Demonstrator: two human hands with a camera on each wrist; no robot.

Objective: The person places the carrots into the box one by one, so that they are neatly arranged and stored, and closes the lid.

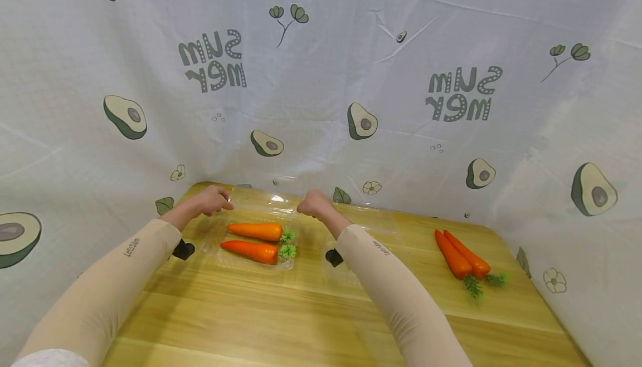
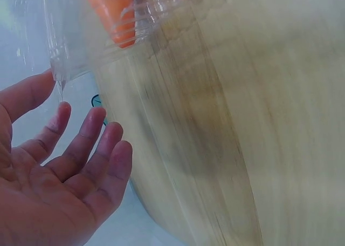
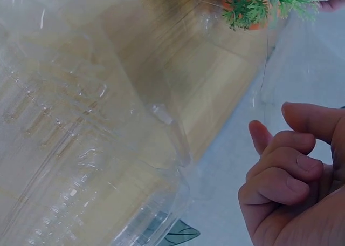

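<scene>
Plastic box (image 1: 233, 260) holds two carrots (image 1: 251, 251) crosswise, tips pointing left.

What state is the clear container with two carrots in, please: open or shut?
The container is open: its clear lid is raised behind the carrots, and the left hand pinches the lid's corner.

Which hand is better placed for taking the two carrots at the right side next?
Probably the right hand, once free of the clear lid: it is nearer those carrots; the left hand sits farther left.
</scene>
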